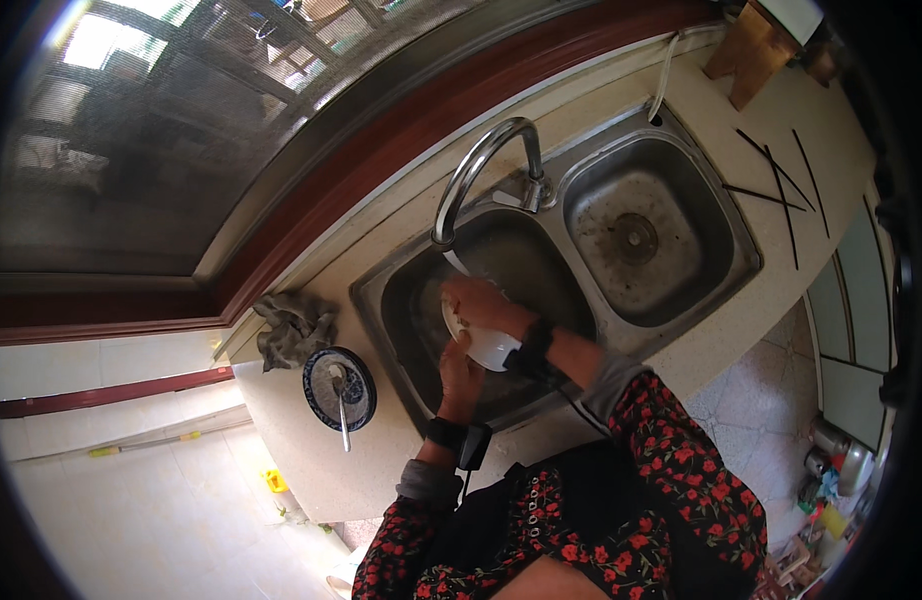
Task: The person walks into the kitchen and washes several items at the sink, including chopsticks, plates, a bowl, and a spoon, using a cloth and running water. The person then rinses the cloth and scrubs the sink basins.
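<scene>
A white bowl (492, 349) is tilted in the left basin of a stainless steel sink (401, 330). My left hand (459, 373) grips it near the rim from the near side. Across its upper part lies my right hand (487, 301), with curled fingers that hide part of the bowl. Whether those fingers hold a cloth or anything else cannot be seen. Water runs from the curved chrome tap (472, 169) just above my right hand. Both wrists wear black straps with a small device.
Left of the sink, a blue-patterned dish (322, 409) holds a metal spoon (344, 420), beside a crumpled grey cloth (296, 330). At right are a second basin (660, 225) with a drain, several dark chopsticks (783, 199) on the counter and a wooden stand (753, 56). A screened window (131, 187) lies behind.
</scene>
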`<action>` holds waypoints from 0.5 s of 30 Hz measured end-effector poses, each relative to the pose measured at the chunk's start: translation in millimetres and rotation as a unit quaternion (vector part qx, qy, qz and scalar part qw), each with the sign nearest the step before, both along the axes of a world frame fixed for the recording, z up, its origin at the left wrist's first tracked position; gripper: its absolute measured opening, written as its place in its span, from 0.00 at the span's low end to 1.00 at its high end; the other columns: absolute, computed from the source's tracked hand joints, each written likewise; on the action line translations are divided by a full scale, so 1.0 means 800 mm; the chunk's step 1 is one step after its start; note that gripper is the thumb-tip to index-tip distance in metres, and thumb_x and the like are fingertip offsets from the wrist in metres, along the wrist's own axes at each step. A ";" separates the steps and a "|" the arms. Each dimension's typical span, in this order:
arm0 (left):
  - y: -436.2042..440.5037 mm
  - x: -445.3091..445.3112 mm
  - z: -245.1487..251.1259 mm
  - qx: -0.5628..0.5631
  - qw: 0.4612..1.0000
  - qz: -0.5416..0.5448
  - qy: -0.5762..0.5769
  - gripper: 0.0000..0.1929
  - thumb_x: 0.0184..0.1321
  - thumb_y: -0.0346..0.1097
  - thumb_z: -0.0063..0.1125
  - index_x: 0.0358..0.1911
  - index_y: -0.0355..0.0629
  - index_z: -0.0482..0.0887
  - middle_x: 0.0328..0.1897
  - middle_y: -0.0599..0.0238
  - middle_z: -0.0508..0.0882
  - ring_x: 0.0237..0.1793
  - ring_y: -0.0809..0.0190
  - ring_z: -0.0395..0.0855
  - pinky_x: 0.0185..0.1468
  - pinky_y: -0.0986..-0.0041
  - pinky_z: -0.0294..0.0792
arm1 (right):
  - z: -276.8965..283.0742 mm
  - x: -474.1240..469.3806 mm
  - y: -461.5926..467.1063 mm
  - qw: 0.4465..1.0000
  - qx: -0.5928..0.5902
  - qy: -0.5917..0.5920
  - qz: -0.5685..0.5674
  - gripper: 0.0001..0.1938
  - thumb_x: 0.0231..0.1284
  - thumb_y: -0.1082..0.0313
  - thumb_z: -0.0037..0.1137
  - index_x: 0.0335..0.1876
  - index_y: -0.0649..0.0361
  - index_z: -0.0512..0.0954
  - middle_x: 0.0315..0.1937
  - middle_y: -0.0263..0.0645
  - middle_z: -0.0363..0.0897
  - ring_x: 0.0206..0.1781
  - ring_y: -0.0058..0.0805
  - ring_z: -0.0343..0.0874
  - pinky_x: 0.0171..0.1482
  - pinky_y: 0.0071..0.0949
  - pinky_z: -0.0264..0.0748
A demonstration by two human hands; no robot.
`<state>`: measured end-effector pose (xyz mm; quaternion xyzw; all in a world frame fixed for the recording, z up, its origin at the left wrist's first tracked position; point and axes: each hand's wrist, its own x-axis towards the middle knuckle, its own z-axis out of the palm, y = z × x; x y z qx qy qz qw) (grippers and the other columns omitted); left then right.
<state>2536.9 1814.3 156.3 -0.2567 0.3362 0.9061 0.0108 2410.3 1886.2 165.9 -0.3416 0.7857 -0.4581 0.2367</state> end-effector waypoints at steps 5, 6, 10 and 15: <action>-0.010 -0.003 -0.001 -0.300 0.948 -0.108 -0.011 0.14 0.58 0.35 0.44 0.47 0.38 0.70 0.46 0.64 0.75 0.47 0.63 0.73 0.51 0.69 0.65 | 0.007 0.042 0.013 0.983 -0.083 0.164 -0.022 0.15 0.43 0.74 0.47 0.41 0.65 0.70 0.44 0.48 0.67 0.50 0.44 0.67 0.50 0.37 0.65; -0.015 -0.005 0.000 -0.469 0.863 -0.189 -0.020 0.16 0.59 0.36 0.44 0.49 0.39 0.69 0.48 0.63 0.75 0.48 0.63 0.73 0.52 0.69 0.64 | 0.006 0.058 0.020 0.968 -0.127 0.209 -0.053 0.16 0.43 0.74 0.47 0.43 0.65 0.70 0.46 0.49 0.67 0.51 0.44 0.66 0.51 0.37 0.64; -0.029 -0.014 0.002 -0.323 0.932 -0.166 -0.025 0.20 0.61 0.41 0.41 0.53 0.38 0.66 0.53 0.61 0.72 0.54 0.60 0.69 0.57 0.65 0.60 | -0.008 0.087 0.051 0.949 -0.135 0.272 -0.088 0.19 0.44 0.75 0.47 0.47 0.64 0.69 0.50 0.49 0.66 0.55 0.43 0.64 0.54 0.35 0.63; -0.028 -0.020 0.007 0.088 0.994 0.009 -0.068 0.22 0.62 0.43 0.40 0.56 0.36 0.62 0.57 0.58 0.69 0.57 0.56 0.65 0.60 0.63 0.57 | -0.040 0.058 0.073 0.953 -0.118 0.127 -0.247 0.19 0.44 0.78 0.46 0.47 0.61 0.70 0.45 0.48 0.69 0.49 0.43 0.70 0.49 0.30 0.68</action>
